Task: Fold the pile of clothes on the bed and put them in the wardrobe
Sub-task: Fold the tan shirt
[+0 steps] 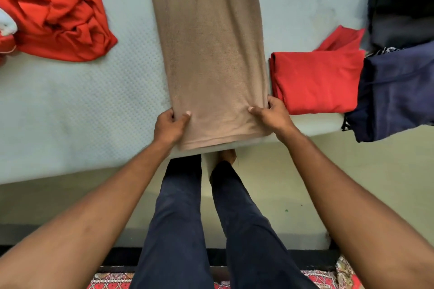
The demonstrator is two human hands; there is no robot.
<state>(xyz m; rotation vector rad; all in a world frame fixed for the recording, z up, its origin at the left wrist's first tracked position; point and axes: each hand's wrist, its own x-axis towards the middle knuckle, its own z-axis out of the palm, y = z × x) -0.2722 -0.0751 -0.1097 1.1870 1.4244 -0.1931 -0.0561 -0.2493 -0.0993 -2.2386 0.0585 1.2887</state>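
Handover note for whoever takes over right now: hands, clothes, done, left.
Left hand pinches the near left corner of the tan knit garment; right hand pinches the near right corner.
The garment lies as a long strip on the mattress, near end at the edge.
Done: folded red garment right of it; navy garment beyond, overhanging the edge.
Left: fold the strip crosswise, fold the crumpled orange-red clothes at far left, stow all; wardrobe not in view.

A long tan knit garment (211,54) lies flat, folded narrow, lengthwise across the bed (82,112).
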